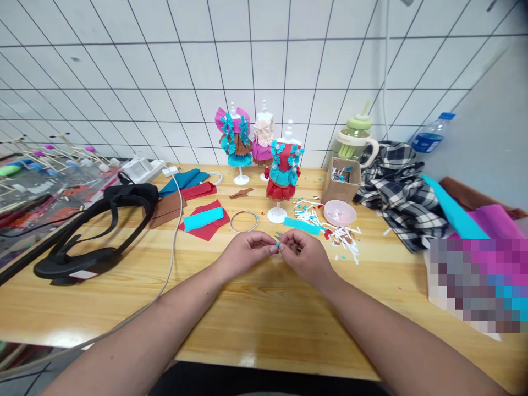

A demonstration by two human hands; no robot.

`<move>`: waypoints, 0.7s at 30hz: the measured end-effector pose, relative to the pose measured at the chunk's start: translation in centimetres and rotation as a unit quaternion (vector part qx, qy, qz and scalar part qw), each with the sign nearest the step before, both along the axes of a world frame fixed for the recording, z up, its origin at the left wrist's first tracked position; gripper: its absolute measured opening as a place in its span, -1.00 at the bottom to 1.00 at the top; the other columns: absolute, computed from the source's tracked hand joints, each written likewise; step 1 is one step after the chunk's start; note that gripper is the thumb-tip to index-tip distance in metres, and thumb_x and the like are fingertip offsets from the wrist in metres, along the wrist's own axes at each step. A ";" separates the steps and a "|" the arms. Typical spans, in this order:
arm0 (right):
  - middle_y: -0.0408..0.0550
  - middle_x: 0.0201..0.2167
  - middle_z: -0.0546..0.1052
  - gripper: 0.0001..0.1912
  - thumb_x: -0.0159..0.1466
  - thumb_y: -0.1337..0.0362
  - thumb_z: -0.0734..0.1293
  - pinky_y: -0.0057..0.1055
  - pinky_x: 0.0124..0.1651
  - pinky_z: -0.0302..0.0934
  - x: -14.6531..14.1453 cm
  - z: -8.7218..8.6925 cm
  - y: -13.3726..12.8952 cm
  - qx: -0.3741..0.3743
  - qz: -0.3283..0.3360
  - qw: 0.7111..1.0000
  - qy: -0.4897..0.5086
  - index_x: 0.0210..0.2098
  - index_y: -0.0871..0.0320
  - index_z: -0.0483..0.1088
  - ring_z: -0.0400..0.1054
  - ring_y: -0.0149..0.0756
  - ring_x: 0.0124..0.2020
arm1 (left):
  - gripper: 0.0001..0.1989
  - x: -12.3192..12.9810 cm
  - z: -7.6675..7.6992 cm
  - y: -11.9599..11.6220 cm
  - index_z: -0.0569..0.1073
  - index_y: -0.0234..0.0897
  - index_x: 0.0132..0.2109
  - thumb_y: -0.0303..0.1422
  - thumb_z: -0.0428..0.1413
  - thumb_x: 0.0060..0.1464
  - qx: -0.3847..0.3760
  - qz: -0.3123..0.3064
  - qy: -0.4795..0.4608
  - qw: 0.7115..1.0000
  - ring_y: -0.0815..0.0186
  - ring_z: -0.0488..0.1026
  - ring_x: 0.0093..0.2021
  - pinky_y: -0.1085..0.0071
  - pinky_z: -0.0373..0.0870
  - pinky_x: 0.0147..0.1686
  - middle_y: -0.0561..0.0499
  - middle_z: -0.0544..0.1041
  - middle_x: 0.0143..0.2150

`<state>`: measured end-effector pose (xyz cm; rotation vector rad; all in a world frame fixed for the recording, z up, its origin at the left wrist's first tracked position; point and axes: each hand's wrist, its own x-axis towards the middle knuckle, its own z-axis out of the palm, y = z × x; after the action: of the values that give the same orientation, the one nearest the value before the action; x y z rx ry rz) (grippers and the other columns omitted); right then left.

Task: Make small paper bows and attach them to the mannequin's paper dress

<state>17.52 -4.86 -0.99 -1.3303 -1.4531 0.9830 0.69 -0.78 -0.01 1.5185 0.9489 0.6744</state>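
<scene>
My left hand (251,251) and my right hand (303,254) meet at the middle of the wooden table, fingertips pinched together on a tiny blue piece (278,245). Scissor tips (279,236) show just behind the fingers; the rest is hidden. Beyond my hands stands a small dress form (284,170) in red and blue paper on a white base. A blue paper strip (303,225) lies right of that base, and a wire ring (243,221) lies to its left.
Two more dress forms (236,143) (263,137) stand behind. White scraps (345,242), a pink bowl (340,213) and a cardboard box (340,187) sit right. Coloured paper (204,219), a cable (172,247) and a black headset (88,258) lie left; plaid cloth (398,187) lies far right.
</scene>
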 end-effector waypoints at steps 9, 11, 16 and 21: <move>-0.28 -0.62 0.23 -0.92 0.09 0.26 0.27 -0.50 -0.52 0.01 -0.2 -0.2 0.2 -0.058 0.001 0.995 0.075 -0.45 0.13 0.27 0.08 -0.45 -0.57 | -0.80 0.5 -0.5 0.0 0.54 -0.31 -0.35 -0.27 0.28 -0.12 0.008 0.072 -0.042 0.997 0.29 0.49 -0.30 0.38 0.38 -0.21 -0.02 0.58 -0.35; -0.29 -0.63 0.23 -0.91 0.09 0.24 0.27 -0.50 -0.52 -0.01 -0.3 -0.4 0.2 -0.071 0.006 0.993 0.090 -0.44 0.13 0.27 0.08 -0.46 -0.58 | -0.79 0.6 -0.5 0.0 0.52 -0.31 -0.35 -0.27 0.29 -0.13 -0.022 0.074 -0.064 0.995 0.32 0.49 -0.31 0.39 0.38 -0.21 0.00 0.58 -0.36; -0.25 -0.55 0.33 -0.90 0.10 0.24 0.26 -0.49 -0.49 0.05 -0.2 -0.6 0.2 -0.073 0.018 0.991 0.114 -0.40 0.12 0.30 0.15 -0.44 -0.55 | -0.79 0.4 -0.7 0.1 0.50 -0.30 -0.33 -0.27 0.28 -0.10 -0.064 0.062 -0.093 0.992 0.36 0.47 -0.31 0.42 0.36 -0.19 0.03 0.57 -0.35; -0.21 -0.54 0.35 -0.82 0.12 0.15 0.31 -0.47 -0.47 0.12 -0.2 -0.8 0.3 -0.064 0.013 0.993 0.101 -0.39 0.15 0.36 0.20 -0.41 -0.52 | -0.79 0.4 -0.8 0.2 0.50 -0.30 -0.34 -0.28 0.29 -0.12 -0.049 0.062 -0.085 0.993 0.35 0.45 -0.32 0.42 0.34 -0.21 0.04 0.56 -0.36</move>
<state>17.37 -4.56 -1.78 -1.2655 -1.2744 1.2079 1.05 -0.54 -0.82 1.3014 0.9374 0.8202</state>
